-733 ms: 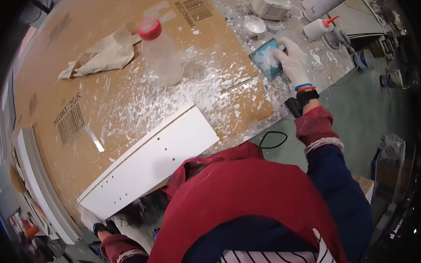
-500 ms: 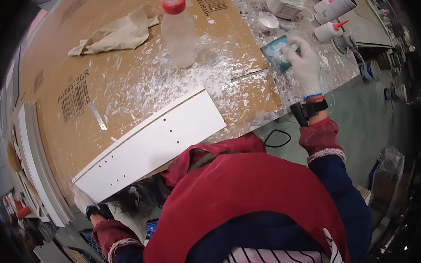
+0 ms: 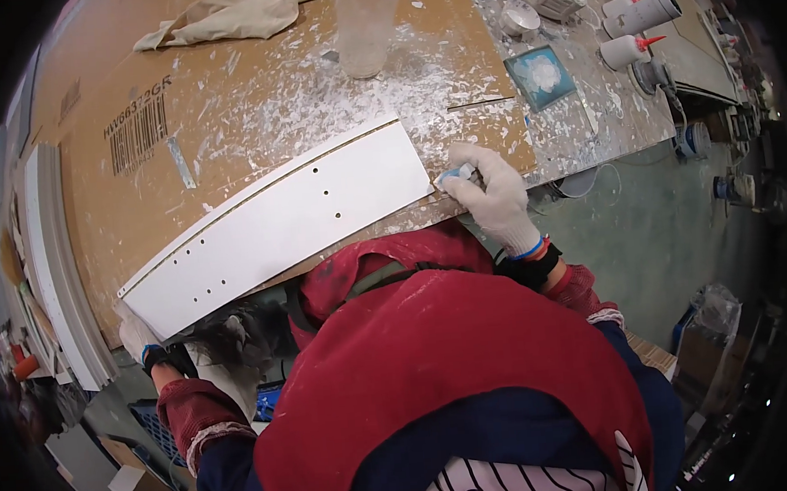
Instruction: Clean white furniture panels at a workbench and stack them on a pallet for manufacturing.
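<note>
Your left hand (image 3: 135, 335), gloved in white, sits at the near-left end of the long white board (image 3: 282, 221), which lies slanted across the cardboard sheet (image 3: 246, 101) covering the bench; its fingers curl at the board's corner, but whether they actually grip it I cannot tell, as the edge hides them. The board overhangs the bench edge on that side, so if that hand lets go or slips, that end could dip and the board slide toward you. Further right, a plastic bottle (image 3: 364, 19) stands on the cardboard amid white splatter, well apart from the board. Your right hand (image 3: 492, 195), also gloved, is clenched around a small pale scraper-like tool (image 3: 454, 175) pressed at the board's right end. Push too hard there and the board may skid on the dusty cardboard, or the tool may gouge the white face. Beyond it lie a blue square pad (image 3: 541, 77) and two white tubes (image 3: 638, 28).
</note>
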### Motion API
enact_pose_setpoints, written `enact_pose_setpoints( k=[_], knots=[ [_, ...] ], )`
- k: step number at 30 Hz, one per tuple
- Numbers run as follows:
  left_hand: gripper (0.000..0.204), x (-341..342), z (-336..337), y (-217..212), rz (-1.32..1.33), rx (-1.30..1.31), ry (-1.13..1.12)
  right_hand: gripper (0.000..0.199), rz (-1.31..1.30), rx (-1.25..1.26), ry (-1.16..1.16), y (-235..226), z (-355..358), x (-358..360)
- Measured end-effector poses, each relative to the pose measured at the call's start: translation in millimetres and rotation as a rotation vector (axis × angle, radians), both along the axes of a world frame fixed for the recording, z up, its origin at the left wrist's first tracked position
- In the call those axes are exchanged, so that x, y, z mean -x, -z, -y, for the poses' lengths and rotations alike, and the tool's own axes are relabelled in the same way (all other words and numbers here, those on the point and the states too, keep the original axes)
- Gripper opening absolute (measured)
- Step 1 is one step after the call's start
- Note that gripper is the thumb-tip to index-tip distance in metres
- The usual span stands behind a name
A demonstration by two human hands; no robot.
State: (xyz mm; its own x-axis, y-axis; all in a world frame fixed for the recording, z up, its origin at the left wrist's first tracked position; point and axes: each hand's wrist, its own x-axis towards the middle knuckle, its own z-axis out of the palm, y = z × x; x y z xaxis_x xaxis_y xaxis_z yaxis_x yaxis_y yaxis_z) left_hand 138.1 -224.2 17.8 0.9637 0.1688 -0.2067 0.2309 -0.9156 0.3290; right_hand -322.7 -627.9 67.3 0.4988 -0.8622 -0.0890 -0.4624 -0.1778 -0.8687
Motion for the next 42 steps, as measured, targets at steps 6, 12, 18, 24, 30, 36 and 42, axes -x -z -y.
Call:
enact_pose_setpoints(
  k=[6,12,18,24,30,36,42],
  knots=[
    [0.099,9,10,-9,0.055,-0.121,-0.022,0.032,-0.095,0.215,-0.137,1,5,-5],
    [0.097,8,8,-4,0.022,-0.021,-0.084,0.034,-0.046,0.372,-0.152,10,4,-7],
    [0.092,19,22,-17,0.015,-0.012,-0.104,0.034,-0.049,0.267,-0.139,4,4,-7],
    [0.086,14,19,-12,0.033,-0.052,-0.100,0.033,-0.031,0.264,-0.047,8,8,-2],
    [0.085,11,12,-9,-0.034,0.130,-0.087,0.031,-0.123,0.306,-0.178,3,7,-10],
    [0.087,18,21,-14,-0.007,0.130,-0.114,0.028,0.013,0.317,-0.205,5,3,-8],
    [0.090,10,11,-7,-0.005,0.008,-0.110,0.027,-0.049,0.310,-0.078,1,11,-8]
  ],
)
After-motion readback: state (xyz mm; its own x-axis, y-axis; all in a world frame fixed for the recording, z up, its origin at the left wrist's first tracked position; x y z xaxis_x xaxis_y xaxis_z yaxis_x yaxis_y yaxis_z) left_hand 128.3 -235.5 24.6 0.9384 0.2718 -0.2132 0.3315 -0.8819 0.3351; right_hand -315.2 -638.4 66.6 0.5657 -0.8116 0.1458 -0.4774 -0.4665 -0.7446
